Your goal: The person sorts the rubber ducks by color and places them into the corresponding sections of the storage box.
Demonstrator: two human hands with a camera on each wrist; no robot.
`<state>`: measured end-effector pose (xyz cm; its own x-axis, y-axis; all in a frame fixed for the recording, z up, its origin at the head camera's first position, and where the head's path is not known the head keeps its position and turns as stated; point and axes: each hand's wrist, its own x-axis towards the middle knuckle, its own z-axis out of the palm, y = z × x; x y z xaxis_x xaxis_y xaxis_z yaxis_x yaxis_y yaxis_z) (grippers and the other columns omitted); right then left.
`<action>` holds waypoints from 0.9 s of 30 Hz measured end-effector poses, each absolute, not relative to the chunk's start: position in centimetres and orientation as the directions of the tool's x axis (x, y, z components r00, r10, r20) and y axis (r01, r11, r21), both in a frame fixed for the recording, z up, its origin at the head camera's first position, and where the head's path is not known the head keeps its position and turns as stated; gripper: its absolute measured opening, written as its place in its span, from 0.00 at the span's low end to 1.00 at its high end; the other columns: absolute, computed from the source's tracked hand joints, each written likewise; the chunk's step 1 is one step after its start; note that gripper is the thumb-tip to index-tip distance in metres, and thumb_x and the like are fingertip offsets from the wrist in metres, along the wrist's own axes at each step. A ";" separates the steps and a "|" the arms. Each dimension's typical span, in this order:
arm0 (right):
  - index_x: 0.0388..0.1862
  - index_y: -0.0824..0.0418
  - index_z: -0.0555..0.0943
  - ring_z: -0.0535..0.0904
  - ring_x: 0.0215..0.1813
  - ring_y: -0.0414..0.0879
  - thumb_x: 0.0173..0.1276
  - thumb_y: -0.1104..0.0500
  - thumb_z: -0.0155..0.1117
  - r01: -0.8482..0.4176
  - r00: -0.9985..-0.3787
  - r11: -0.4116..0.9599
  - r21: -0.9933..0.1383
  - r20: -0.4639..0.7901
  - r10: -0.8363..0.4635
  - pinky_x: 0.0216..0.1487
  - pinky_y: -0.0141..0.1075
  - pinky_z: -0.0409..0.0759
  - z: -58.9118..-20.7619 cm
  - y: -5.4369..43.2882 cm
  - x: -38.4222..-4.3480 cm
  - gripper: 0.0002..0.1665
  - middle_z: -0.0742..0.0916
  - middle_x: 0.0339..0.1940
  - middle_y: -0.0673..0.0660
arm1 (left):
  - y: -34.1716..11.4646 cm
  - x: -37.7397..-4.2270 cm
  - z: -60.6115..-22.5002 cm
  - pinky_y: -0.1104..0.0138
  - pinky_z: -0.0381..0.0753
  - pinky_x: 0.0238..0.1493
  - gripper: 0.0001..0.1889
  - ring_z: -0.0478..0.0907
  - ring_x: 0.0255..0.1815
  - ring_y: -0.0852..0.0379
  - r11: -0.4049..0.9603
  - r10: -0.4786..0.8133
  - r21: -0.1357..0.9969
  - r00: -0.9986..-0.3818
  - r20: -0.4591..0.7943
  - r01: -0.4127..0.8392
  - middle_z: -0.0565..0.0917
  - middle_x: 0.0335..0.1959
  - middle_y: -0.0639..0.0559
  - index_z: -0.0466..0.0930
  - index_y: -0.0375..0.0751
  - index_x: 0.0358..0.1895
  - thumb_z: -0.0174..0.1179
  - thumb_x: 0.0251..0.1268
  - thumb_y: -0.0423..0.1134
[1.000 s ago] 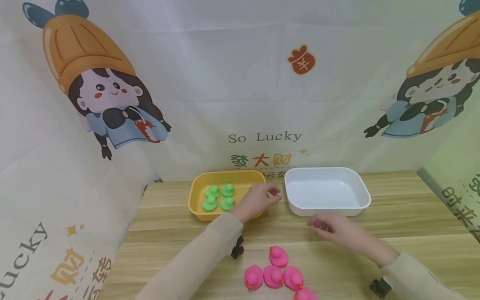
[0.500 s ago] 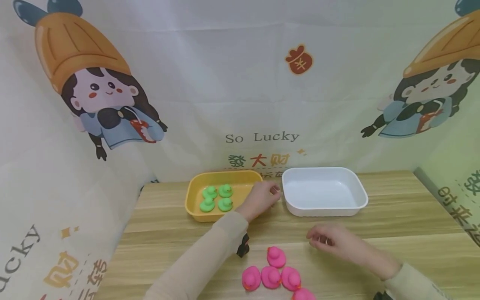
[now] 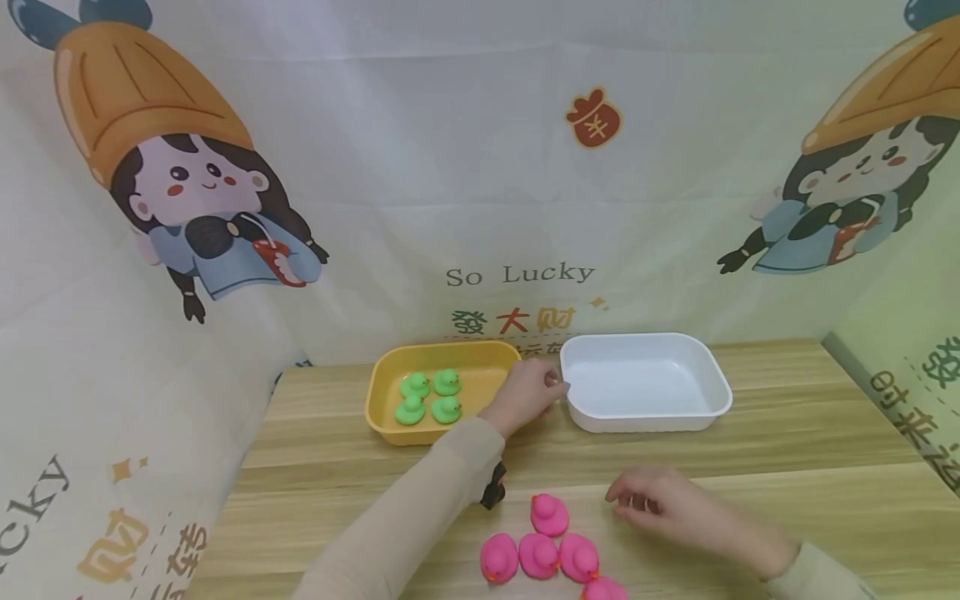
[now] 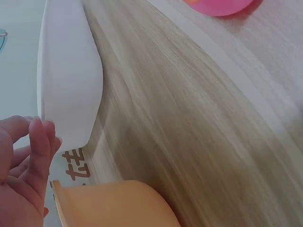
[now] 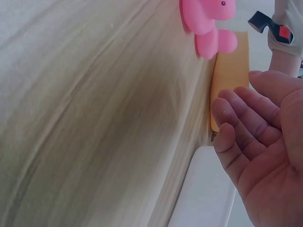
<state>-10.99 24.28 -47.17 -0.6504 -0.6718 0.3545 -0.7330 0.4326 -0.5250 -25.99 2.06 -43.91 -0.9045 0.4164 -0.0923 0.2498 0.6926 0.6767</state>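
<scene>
The left hand [image 3: 522,393] reaches over the right end of a yellow-orange rectangular plastic tray with rounded corners [image 3: 480,375], its fingers loosely bent and its thumb and fingertips at the left rim of a white rectangular plastic tray with rounded corners [image 3: 645,423]. Whether they pinch that rim or only lie beside it, I cannot tell. The right hand [image 3: 667,504] is relaxed and holds nothing, its fingers softly curved above the wood-grain table [image 3: 292,508], to the right of five bright pink toy ducks [image 3: 538,554].

Three of these ducks sit side by side in a row; one stands behind the row, nearer the trays, and another sits in front of it to the right, cut off by the lower edge of the head view. Four light green toy ducks [image 3: 410,408] stand two by two in the left part of the yellow-orange tray. Both trays stand at the back of the table, just beside each other, before a pale printed cloth [image 3: 420,125]. Beige sleeves [image 3: 405,517] cover both forearms.
</scene>
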 end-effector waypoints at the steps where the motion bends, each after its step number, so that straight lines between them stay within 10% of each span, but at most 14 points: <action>1: 0.44 0.57 0.85 0.76 0.35 0.27 0.68 0.68 0.70 -0.732 -0.651 0.434 -0.526 0.351 -0.672 0.34 0.24 0.78 -47.2 24.2 -10.9 0.09 0.84 0.32 0.40 | 2.2 -26.0 -43.9 0.70 0.76 0.28 0.16 0.76 0.18 0.59 0.699 0.412 0.672 -0.906 -0.098 0.245 0.83 0.22 0.53 0.84 0.37 0.56 0.64 0.76 0.44; 13: 0.46 0.57 0.85 0.75 0.37 0.26 0.71 0.65 0.69 -0.699 -0.651 0.432 -0.570 0.256 -0.715 0.37 0.25 0.79 -47.1 24.0 -9.9 0.07 0.86 0.38 0.40 | 3.3 -26.5 -44.5 0.71 0.71 0.20 0.24 0.74 0.15 0.59 0.691 0.401 0.681 -0.913 -0.081 0.243 0.81 0.20 0.53 0.74 0.37 0.70 0.62 0.77 0.41; 27: 0.46 0.57 0.85 0.75 0.39 0.26 0.72 0.65 0.69 -0.709 -0.631 0.406 -0.577 0.262 -0.730 0.37 0.24 0.79 -47.5 23.9 -9.4 0.07 0.86 0.40 0.43 | 3.2 -26.6 -44.3 0.72 0.79 0.28 0.14 0.80 0.24 0.61 0.685 0.447 0.657 -0.894 -0.038 0.314 0.87 0.39 0.47 0.83 0.36 0.58 0.63 0.76 0.37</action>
